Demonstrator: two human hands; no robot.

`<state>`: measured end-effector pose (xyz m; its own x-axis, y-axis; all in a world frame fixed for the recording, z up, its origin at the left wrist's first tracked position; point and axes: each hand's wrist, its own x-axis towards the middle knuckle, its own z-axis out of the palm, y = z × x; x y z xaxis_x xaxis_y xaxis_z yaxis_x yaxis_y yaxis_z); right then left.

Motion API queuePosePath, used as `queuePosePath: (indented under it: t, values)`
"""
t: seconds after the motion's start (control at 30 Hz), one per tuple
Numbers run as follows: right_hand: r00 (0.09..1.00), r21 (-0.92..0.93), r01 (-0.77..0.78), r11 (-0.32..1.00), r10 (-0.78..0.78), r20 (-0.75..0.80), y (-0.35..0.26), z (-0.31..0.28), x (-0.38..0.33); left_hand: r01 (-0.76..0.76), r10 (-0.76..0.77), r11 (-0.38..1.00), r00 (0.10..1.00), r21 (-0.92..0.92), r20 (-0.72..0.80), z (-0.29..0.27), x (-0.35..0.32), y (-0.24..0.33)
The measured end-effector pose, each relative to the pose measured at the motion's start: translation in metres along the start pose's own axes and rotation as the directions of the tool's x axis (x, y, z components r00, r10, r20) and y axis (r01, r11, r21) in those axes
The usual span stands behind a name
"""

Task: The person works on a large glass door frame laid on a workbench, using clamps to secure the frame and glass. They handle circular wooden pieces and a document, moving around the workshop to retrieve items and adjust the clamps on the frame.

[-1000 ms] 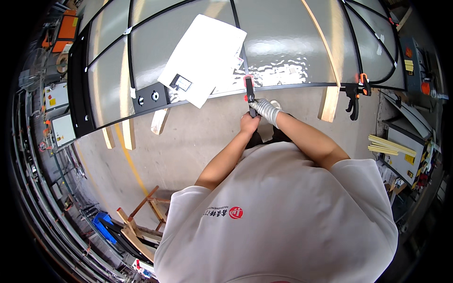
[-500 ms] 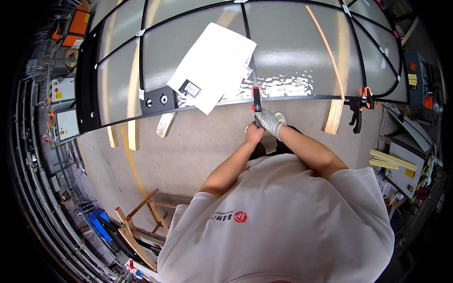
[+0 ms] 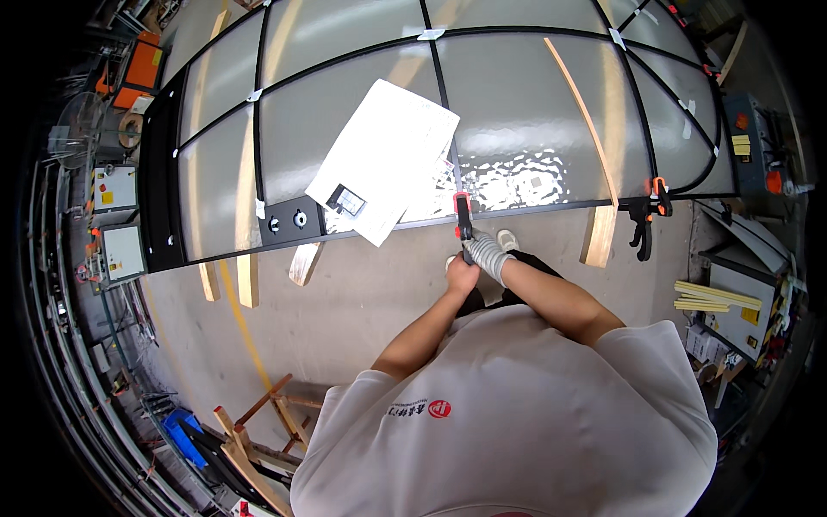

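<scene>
A black bar clamp with red pads (image 3: 463, 213) sits on the front edge of a large black-framed panel (image 3: 362, 138). My left hand (image 3: 463, 275), bare, is closed around the clamp's lower end. Beside it my right hand (image 3: 486, 255), in a grey-white striped glove, is closed on the clamp's grip; its fingertips are partly hidden. White paper sheets (image 3: 388, 146) lie on the panel left of the clamp, with a phone (image 3: 345, 201) on their lower corner. Farther right, a second black and orange clamp (image 3: 644, 220) hangs on the same edge.
Wooden beams (image 3: 247, 280) stick out from beneath the panel, and a thin wood strip (image 3: 581, 112) lies on top. A wooden stand (image 3: 276, 401) is behind me at left. Metal rails (image 3: 60, 302) run along the left; a cabinet with yellow strips (image 3: 719, 295) stands at right.
The view has shifted, so the panel, clamp and my hands all sit lower in the picture. Both hands keep their hold on the clamp.
</scene>
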<state>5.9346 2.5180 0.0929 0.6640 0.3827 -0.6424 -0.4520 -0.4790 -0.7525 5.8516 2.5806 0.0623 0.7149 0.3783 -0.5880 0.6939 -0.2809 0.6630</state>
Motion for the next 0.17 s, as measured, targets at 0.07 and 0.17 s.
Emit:
queuePosePath:
  t: [0.07, 0.17]
  values:
    - [1.000, -0.019, -0.013, 1.000, 0.013, 0.004, 0.0046, -0.0009, 0.0046, -0.025, 0.025, 0.999, 1.000, 0.027, -0.008, -0.0008, -0.0028, 0.0025]
    - [1.000, -0.042, -0.027, 0.999, 0.027, 0.008, 0.0081, -0.0026, 0.0083, 0.006, -0.005, 0.997, 1.000, 0.071, -0.006, 0.0012, -0.0026, 0.0050]
